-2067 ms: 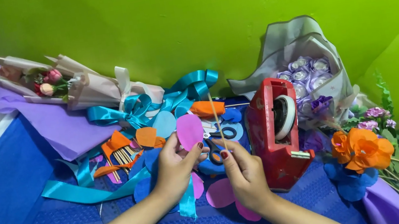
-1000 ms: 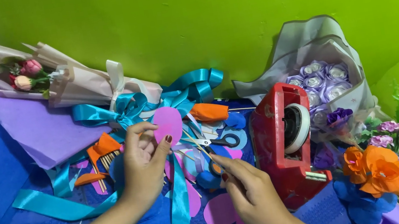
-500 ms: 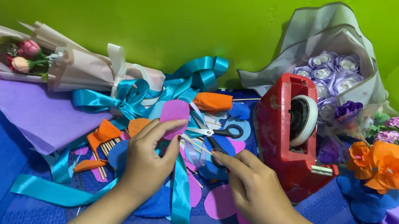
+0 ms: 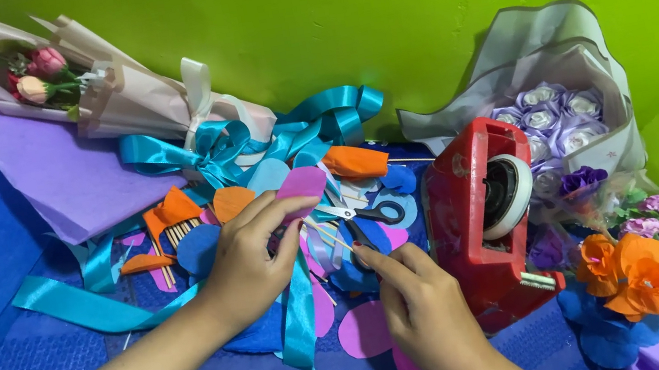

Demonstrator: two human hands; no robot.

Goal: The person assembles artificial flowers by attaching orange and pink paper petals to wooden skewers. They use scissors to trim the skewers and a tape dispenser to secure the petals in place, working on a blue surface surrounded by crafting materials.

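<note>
L hand [image 4: 249, 265] pinches pink petal [image 4: 300, 184]; R hand [image 4: 423, 307] pinches stick [image 4: 327, 236], beside red tape dispenser [image 4: 479, 227].

1. The left hand [image 4: 249, 261] covers the lower part of the pink paper petal [image 4: 302, 183]; whether the fingertips pinch it or only rest on it is unclear.
2. The right hand [image 4: 427, 311] hides its own fingertips, so anything held under them cannot be told.
3. The scissors [image 4: 365, 213] show only one handle loop; the blades lie under paper pieces.
4. The pink rose bouquet [image 4: 52, 71] is cut off by the top left edge.
5. The orange paper flower [image 4: 643, 275] hides its stem, and the blue petals below it run off the bottom edge.
6. The red tape dispenser [image 4: 479, 222] hides the lower lilac bouquet [image 4: 553, 107].
</note>
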